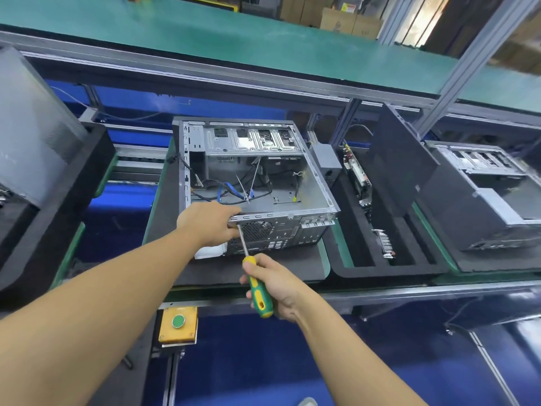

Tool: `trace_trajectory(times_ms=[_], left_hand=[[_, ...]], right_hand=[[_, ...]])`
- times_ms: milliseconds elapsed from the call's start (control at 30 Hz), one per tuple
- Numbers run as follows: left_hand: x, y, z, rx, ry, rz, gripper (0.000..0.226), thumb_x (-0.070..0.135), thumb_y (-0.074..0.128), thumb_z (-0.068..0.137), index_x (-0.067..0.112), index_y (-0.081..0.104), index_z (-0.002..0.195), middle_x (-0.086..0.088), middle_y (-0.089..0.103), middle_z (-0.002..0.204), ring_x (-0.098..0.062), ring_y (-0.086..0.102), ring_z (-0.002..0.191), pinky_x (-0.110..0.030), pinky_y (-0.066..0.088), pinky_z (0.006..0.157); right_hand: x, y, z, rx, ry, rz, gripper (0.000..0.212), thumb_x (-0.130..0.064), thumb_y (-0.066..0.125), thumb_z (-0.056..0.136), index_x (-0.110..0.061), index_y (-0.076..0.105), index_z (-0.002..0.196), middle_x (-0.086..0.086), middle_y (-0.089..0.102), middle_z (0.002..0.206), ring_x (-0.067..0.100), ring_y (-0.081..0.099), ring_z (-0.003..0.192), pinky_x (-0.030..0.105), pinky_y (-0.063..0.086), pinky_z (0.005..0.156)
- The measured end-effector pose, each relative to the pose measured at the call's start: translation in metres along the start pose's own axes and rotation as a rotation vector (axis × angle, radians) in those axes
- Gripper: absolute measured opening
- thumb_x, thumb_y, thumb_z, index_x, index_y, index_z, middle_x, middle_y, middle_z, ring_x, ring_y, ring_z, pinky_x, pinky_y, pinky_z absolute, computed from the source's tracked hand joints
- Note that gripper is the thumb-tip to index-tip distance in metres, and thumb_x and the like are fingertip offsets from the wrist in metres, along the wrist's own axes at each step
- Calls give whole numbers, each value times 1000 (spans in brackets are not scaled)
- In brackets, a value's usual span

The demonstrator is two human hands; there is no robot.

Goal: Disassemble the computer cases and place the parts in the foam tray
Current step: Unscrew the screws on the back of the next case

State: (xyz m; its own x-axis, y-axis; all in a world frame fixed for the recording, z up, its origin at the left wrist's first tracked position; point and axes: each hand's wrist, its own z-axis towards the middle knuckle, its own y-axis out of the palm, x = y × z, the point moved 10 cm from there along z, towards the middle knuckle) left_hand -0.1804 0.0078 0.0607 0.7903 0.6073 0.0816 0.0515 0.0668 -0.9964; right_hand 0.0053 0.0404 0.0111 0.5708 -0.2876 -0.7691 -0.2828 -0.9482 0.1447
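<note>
One screwdriver (259,291), tip seemingly at the case (287,230), hidden by left hand (209,222).

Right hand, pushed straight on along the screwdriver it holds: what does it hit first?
Probably the rear panel of the computer case: the right hand aims the screwdriver at its upper corner, close beside the left hand gripping that edge. Whether the tip already touches is unclear.

This is a factory line for electronics work. A long green belt (205,33) runs across the back, and an aluminium post (468,63) rises beside it. A nearer line carries an open case (257,177), a second case (483,183) and a black foam tray (380,269). A yellow button box (178,325) hangs under the front rail (380,294). Cartons (345,22) stand behind.
</note>
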Motion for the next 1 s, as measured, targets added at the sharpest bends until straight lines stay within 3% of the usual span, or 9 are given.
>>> trace_trajectory(times_ms=[233,367,467,633,800,900,1000], left_hand=[[2,-3,-2,-9,1,10,29,66,49,86,43,51,104,7,64,87,-26,61,80,-32,37,57],[-2,-2,-3,-19,-32,-18,26,68,50,85,47,36,87,10,52,76,-24,50,70,-31,35,56],[-2,0,-1,-20,-39,4,30,70,50,85,44,46,100,10,51,76,-24,51,72,-31,35,56],[-2,2,0,-17,-32,9,39,72,50,85,48,50,115,5,66,94,-28,64,89,-32,36,61],[-3,0,-2,-44,-67,4,35,71,52,85,41,52,105,14,45,70,-24,51,74,-32,34,58],[-2,2,-1,-47,-59,4,36,70,52,85,42,52,107,13,50,75,-25,58,80,-32,36,59],[-4,6,2,-46,-56,10,42,72,51,85,45,51,118,8,65,93,-26,64,91,-33,41,62]], right_hand=[[13,3,-6,-29,95,62,27,-54,55,96,-29,54,105,4,63,80,16,48,48,25,44,48],[9,8,-12,-112,165,154,38,-36,34,101,-10,61,104,5,56,74,18,46,51,24,39,47],[7,6,-16,-145,164,150,39,-27,30,103,-5,61,98,5,55,77,18,50,56,27,43,49],[1,-10,-16,3,6,76,17,-27,53,103,-15,53,91,6,56,86,15,53,53,21,41,43],[14,-8,-16,55,34,63,17,-38,56,100,-26,49,91,3,57,94,11,47,47,17,30,39],[15,-3,-18,24,103,144,28,-45,53,99,-18,57,98,7,63,85,13,44,47,18,29,39],[13,5,-22,-63,149,189,40,-37,39,101,-6,63,100,9,69,80,16,49,54,21,35,42]])
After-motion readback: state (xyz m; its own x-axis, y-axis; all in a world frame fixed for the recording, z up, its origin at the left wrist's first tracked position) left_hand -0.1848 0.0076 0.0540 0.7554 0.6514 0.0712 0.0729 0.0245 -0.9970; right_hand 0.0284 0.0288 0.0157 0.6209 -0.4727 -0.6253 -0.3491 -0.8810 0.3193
